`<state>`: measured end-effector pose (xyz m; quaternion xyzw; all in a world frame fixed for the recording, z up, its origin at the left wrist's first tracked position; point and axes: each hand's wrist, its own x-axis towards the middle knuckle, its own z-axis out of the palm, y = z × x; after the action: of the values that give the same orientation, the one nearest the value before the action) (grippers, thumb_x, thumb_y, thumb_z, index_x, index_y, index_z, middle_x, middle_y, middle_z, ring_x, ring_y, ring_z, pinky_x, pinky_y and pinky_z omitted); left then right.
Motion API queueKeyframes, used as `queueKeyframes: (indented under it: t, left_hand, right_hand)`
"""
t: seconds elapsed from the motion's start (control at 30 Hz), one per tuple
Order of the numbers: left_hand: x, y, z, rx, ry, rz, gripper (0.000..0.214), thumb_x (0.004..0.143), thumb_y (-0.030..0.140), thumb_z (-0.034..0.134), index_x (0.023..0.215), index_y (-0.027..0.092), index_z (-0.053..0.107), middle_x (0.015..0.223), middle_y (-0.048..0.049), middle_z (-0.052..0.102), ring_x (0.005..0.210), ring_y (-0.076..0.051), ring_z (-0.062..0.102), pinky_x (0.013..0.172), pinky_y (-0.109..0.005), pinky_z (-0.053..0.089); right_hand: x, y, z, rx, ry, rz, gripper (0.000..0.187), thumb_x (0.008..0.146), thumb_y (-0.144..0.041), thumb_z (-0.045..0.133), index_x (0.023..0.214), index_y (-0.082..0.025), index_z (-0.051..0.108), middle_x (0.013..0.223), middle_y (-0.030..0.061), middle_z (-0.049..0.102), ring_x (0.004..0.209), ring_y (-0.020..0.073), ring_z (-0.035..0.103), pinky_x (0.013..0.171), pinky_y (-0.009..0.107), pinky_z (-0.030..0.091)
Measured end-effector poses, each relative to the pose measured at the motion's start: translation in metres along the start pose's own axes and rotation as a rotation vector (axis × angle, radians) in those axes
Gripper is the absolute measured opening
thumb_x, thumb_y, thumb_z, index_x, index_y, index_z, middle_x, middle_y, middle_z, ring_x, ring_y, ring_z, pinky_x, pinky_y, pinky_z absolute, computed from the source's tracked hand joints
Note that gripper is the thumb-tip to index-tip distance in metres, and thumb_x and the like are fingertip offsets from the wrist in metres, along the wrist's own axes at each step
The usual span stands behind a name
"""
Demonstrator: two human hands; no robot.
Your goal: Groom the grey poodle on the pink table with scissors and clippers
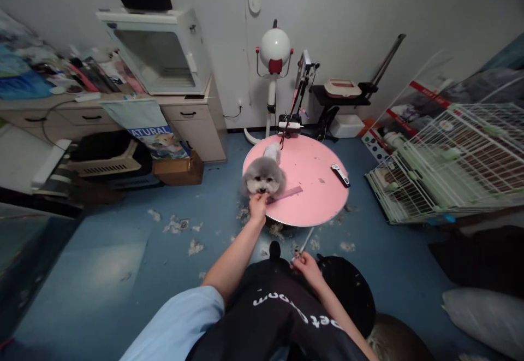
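Observation:
A small dog (pixel 264 175) with a round grey head and pale muzzle is at the left side of the round pink table (pixel 315 208), facing me. My left hand (pixel 257 207) is under its muzzle, fingers closed on the chin fur. Low in front of my apron, my right hand (pixel 305 265) is closed around the handles of scissors (pixel 307 239), their blades pointing up toward the table edge. Beside the dog, a purple comb (pixel 291 192) lies on the tabletop. Farther right lies a hair clipper (pixel 340 175).
Behind the table stand a white stand dryer (pixel 275 49) and a black grooming arm (pixel 301 88). White wire cages (pixel 454 164) are on the right. A cabinet (pixel 196 126) carries a glass-fronted box (pixel 158 55) at left. Fur clumps (pixel 195 247) litter the blue floor. A black round stool (pixel 347 290) is beside me.

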<state>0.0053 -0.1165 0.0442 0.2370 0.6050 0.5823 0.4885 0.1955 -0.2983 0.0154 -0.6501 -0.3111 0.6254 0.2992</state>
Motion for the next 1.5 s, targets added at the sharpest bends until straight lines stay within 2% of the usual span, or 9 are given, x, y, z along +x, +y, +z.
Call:
queueKeyframes:
  t: [0.07,0.2,0.27,0.37,0.63,0.77,0.9,1.13,1.5]
  left_hand:
    - [0.01,0.012,0.003,0.057,0.016,0.05,0.027,0.066,0.041,0.062,0.063,0.014,0.061,0.056,-0.0002,0.058,0.051,-0.009,0.044,0.05,-0.021,0.032]
    - [0.017,0.035,0.01,0.282,-0.04,0.172,0.026,0.069,0.038,0.059,0.06,0.014,0.065,0.059,-0.0025,0.062,0.056,-0.012,0.05,0.056,-0.022,0.036]
    - [0.017,0.043,0.015,0.337,-0.05,0.164,0.028,0.07,0.038,0.058,0.055,0.015,0.061,0.055,-0.0015,0.06,0.054,-0.012,0.049,0.056,-0.023,0.036]
    - [0.018,0.05,0.021,0.34,-0.019,0.121,0.026,0.067,0.037,0.057,0.052,0.017,0.056,0.05,0.0005,0.055,0.05,-0.011,0.046,0.053,-0.023,0.035]
    - [0.029,0.062,0.012,0.31,-0.037,0.098,0.026,0.066,0.038,0.059,0.052,0.017,0.055,0.05,0.0017,0.053,0.051,-0.01,0.044,0.053,-0.022,0.036]
    - [0.034,0.065,0.007,0.29,-0.054,0.088,0.027,0.066,0.039,0.061,0.052,0.017,0.055,0.052,0.0012,0.054,0.052,-0.01,0.046,0.054,-0.022,0.038]
    - [0.038,0.068,0.002,0.308,-0.07,0.099,0.026,0.066,0.038,0.06,0.052,0.017,0.055,0.052,0.0012,0.054,0.053,-0.011,0.047,0.057,-0.023,0.04]
    - [0.041,0.076,-0.003,0.327,-0.109,0.1,0.026,0.065,0.038,0.059,0.051,0.017,0.055,0.05,0.0016,0.052,0.052,-0.01,0.044,0.055,-0.023,0.038]
    - [0.037,0.078,-0.004,0.331,-0.162,0.098,0.022,0.064,0.034,0.058,0.049,0.018,0.055,0.05,0.0005,0.054,0.052,-0.011,0.048,0.054,-0.023,0.039]
  right_hand:
    - [0.034,-0.031,0.018,-0.208,-0.014,-0.174,0.029,0.061,-0.033,0.069,0.082,-0.02,0.054,0.059,-0.0048,0.055,0.056,0.0155,0.056,0.058,0.029,0.045]
    - [0.088,-0.1,0.049,-0.443,-0.078,-0.494,0.023,0.069,-0.033,0.063,0.085,-0.02,0.052,0.073,-0.0021,0.057,0.066,0.0146,0.052,0.064,0.027,0.043]
    - [0.106,-0.127,0.058,-0.452,-0.115,-0.541,0.022,0.07,-0.03,0.06,0.088,-0.019,0.052,0.073,-0.0024,0.056,0.066,0.0143,0.052,0.062,0.026,0.041]
    - [0.122,-0.153,0.064,-0.407,-0.165,-0.483,0.022,0.072,-0.027,0.055,0.093,-0.019,0.051,0.07,-0.0037,0.055,0.06,0.0128,0.05,0.057,0.024,0.037]
    - [0.125,-0.174,0.07,-0.371,-0.204,-0.425,0.025,0.072,-0.024,0.057,0.096,-0.019,0.052,0.07,-0.004,0.055,0.059,0.0118,0.049,0.055,0.023,0.036]
    - [0.124,-0.181,0.072,-0.439,-0.222,-0.464,0.019,0.07,-0.025,0.061,0.086,-0.019,0.052,0.072,-0.0032,0.055,0.062,0.0123,0.05,0.057,0.023,0.037]
    - [0.124,-0.185,0.074,-0.442,-0.189,-0.451,0.022,0.071,-0.02,0.057,0.092,-0.018,0.053,0.073,-0.0028,0.057,0.063,0.0126,0.052,0.058,0.023,0.038]
    - [0.116,-0.201,0.078,-0.598,-0.094,-0.485,0.011,0.073,-0.02,0.056,0.083,-0.019,0.052,0.072,-0.0011,0.058,0.062,0.0129,0.051,0.057,0.024,0.033]
    - [0.105,-0.208,0.073,-0.593,-0.08,-0.512,0.01,0.072,-0.022,0.058,0.078,-0.02,0.05,0.068,-0.0025,0.056,0.061,0.0129,0.051,0.057,0.023,0.034]
